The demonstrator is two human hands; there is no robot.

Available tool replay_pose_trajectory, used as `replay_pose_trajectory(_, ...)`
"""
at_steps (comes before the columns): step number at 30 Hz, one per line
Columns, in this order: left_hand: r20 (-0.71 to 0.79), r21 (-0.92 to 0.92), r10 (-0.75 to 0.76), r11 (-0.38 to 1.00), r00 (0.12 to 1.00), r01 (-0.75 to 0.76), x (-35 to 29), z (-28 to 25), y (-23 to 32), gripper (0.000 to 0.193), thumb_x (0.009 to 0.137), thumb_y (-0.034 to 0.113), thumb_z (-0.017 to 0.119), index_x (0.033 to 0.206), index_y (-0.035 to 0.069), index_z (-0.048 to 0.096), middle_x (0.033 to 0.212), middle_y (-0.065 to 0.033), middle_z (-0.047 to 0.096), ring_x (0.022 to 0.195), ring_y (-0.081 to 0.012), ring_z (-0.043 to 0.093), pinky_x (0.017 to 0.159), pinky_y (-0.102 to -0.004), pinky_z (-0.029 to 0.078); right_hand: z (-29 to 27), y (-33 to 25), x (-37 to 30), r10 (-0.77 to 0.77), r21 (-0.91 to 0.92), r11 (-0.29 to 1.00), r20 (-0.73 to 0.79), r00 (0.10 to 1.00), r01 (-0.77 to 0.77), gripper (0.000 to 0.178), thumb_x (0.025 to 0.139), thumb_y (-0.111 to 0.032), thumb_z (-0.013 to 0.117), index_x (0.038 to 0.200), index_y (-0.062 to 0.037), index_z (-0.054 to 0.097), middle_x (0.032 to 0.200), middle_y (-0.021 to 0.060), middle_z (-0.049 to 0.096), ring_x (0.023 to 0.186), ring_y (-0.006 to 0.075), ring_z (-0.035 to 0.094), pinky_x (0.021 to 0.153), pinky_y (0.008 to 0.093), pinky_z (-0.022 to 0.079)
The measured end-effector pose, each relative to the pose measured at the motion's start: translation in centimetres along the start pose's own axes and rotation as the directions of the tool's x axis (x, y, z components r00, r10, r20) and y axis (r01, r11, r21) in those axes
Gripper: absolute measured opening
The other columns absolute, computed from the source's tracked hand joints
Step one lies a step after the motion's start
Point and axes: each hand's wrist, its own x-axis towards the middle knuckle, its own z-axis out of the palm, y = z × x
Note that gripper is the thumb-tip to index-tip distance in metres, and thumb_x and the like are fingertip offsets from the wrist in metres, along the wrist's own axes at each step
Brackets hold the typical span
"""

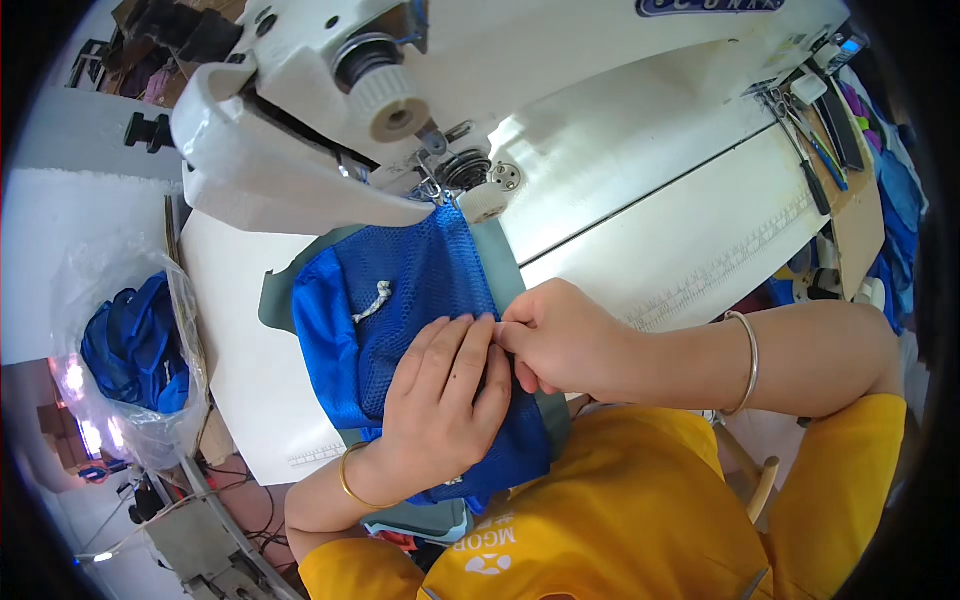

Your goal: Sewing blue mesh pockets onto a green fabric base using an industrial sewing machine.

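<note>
A blue mesh fabric bag [415, 270] lies on the white sewing table, its far edge under the needle area of a white sewing machine [300, 150]. My left hand [445, 400] rests flat on the mesh with fingers stretched out. Beside its fingertips, my right hand [555, 335] pinches the bag's right edge between thumb and forefinger. A short knotted white cord [374, 301] sticks out of the mesh. Grey-green material [285, 297] shows beneath the bag on both sides. The bag's near end hangs toward my lap, partly covered by my left hand.
At the left, a clear plastic bag [190, 345] holds more blue fabric. Scissors [785, 110] and a black-handled screwdriver [812, 180] lie at the table's far right. Printed rulers [720, 262] mark the tabletop. Dark cables [255, 505] run across the floor at lower left.
</note>
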Motion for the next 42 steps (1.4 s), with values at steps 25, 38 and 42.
replay_pose_trajectory(25, 0.166, -0.038, 0.132, 0.991, 0.977, -0.127, 0.4, -1.2, -1.0, 0.026, 0.076, 0.015, 0.061, 0.091, -0.005, 0.064, 0.106, -0.0283, 0.07, 0.101, -0.037, 0.069, 0.101, -0.0449, 0.051, -2.8, 1.6, 1.3, -0.824, -0.89, -0.383, 0.451, 0.344, 0.248, 0.019, 0.078, -0.013, 0.063, 0.086, 0.0041, 0.067, 0.098, 0.0211, 0.068, 0.09, 0.0281, 0.063, 0.076, 0.0393, 0.051)
replay_pose_trajectory(38, 0.147, -0.088, 0.068, 0.995, 0.987, -0.056, 0.2, -0.9, -0.8, 0.027, 0.074, 0.011, 0.063, 0.097, -0.003, 0.068, 0.108, -0.0209, 0.069, 0.104, -0.0308, 0.069, 0.098, -0.043, 0.053, -3.0, -1.4, 2.3, -0.647, -0.813, 0.418, 0.048, 0.761, 0.406, 0.014, 0.092, -0.014, 0.062, 0.088, -0.0004, 0.062, 0.082, 0.0114, 0.069, 0.065, 0.0193, 0.062, 0.056, 0.0333, 0.049)
replay_pose_trajectory(42, 0.139, -0.087, 0.048, 0.996, 0.989, -0.036, 0.1, -0.4, -0.6, 0.027, 0.074, 0.011, 0.063, 0.097, -0.003, 0.068, 0.109, -0.0204, 0.069, 0.103, -0.0304, 0.069, 0.097, -0.0422, 0.054, -3.1, 0.1, 2.8, -0.914, -0.937, -0.274, 0.324, 0.245, 0.216, 0.034, 0.075, -0.013, 0.064, 0.103, 0.0058, 0.069, 0.115, 0.0196, 0.066, 0.113, 0.0309, 0.06, 0.084, 0.0419, 0.053)
